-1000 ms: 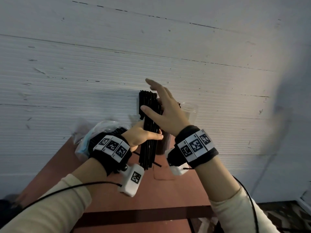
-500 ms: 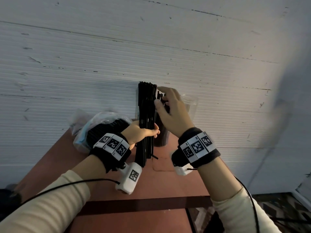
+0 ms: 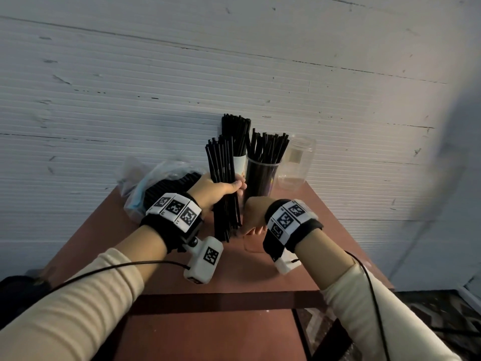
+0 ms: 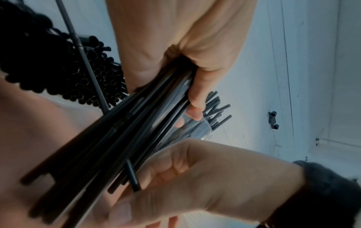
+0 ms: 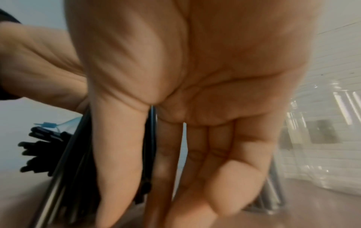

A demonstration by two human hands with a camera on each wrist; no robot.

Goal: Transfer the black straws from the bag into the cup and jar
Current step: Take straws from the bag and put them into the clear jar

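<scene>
My left hand (image 3: 221, 190) grips a thick bundle of black straws (image 3: 221, 162) upright above the table, thumb wrapped across its front (image 4: 195, 95). My right hand (image 3: 253, 216) is low beside the bundle's bottom ends, its straight fingers (image 5: 195, 162) pointing down and its thumb lying along the straws (image 5: 78, 154). Behind stand a clear cup (image 3: 263, 175) full of straws, a white cup (image 3: 239, 158) with more straws, and an empty clear jar (image 3: 295, 165). The plastic bag (image 3: 145, 183) with remaining straws (image 4: 82, 77) lies at the left.
The red-brown table (image 3: 234, 272) is narrow and backs onto a white ribbed wall (image 3: 130, 100). Its front edge has a dark strip (image 3: 223, 300). Cables run from both wrist cameras along my sleeves. Dark floor shows at the lower right.
My right hand has dropped from the top of the bundle to its lower end. My left hand has lowered the bundle, so both filled cups behind it now show.
</scene>
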